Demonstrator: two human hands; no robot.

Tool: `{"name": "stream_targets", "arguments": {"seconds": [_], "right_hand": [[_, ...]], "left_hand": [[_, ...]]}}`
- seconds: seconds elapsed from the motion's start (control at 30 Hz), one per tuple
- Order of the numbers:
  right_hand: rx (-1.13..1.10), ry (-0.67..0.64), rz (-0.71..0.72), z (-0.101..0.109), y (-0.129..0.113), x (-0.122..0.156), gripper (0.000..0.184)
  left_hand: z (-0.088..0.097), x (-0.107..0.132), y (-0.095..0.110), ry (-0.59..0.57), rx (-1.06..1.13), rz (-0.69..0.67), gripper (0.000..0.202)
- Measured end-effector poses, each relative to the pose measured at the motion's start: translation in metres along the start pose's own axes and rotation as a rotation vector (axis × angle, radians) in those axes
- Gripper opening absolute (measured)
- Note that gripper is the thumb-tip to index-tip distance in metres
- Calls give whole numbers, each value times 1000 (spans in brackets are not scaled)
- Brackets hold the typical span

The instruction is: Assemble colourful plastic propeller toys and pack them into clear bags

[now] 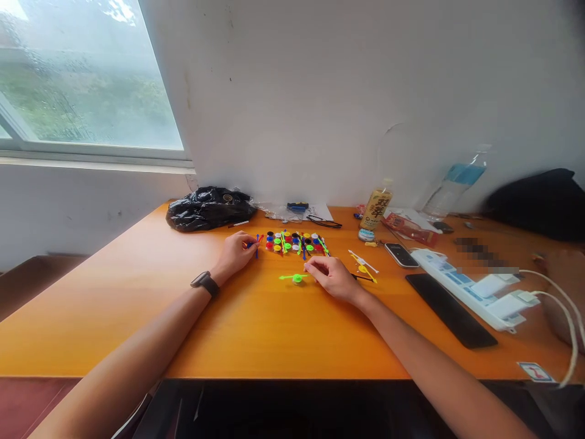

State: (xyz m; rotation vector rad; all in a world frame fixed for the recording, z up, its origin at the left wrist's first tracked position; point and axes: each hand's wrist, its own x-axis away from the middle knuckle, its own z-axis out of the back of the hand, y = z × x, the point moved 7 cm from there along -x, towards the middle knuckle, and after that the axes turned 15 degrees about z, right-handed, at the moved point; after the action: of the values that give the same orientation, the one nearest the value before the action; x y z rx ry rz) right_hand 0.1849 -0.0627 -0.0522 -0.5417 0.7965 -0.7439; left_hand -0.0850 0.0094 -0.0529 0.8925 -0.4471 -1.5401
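On the orange table (pixel 256 323), my left hand (pixel 236 252) pinches thin blue and red plastic sticks (pixel 256 244) at the left end of a cluster of small coloured discs and sticks (pixel 296 242). A dark watch (pixel 205 283) is on that wrist. My right hand (pixel 332 276) rests curled on the table, its fingertips touching the end of a green stick that carries a green disc (pixel 296 278). Just right of this hand lie white and yellow sticks with a yellow disc (pixel 363 264).
A black plastic bag (pixel 208 208) lies at the back left by the wall. Glasses (pixel 323 222), a yellow-labelled bottle (pixel 376 206), a clear water bottle (pixel 452 185), two phones (pixel 450 309), a white power strip (pixel 470 289) with cables and a dark bag (pixel 539 201) fill the right side.
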Motion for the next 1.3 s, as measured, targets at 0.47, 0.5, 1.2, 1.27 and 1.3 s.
{"name": "stream_targets", "arguments": {"seconds": [0.47, 0.5, 1.2, 1.27, 1.3], "right_hand": [[70, 13, 71, 2, -6, -1, 33], [102, 17, 113, 3, -10, -1, 28], [682, -62, 170, 39, -14, 3, 23], [530, -35, 239, 32, -21, 2, 29], [460, -44, 268, 26, -25, 1, 29]], "left_hand": [[7, -4, -12, 95, 161, 92, 26], [9, -3, -8, 109, 180, 71, 26], [-60, 81, 92, -486, 137, -379, 14], [-64, 83, 91, -518, 128, -399, 12], [-63, 83, 90, -521, 132, -404, 14]]}}
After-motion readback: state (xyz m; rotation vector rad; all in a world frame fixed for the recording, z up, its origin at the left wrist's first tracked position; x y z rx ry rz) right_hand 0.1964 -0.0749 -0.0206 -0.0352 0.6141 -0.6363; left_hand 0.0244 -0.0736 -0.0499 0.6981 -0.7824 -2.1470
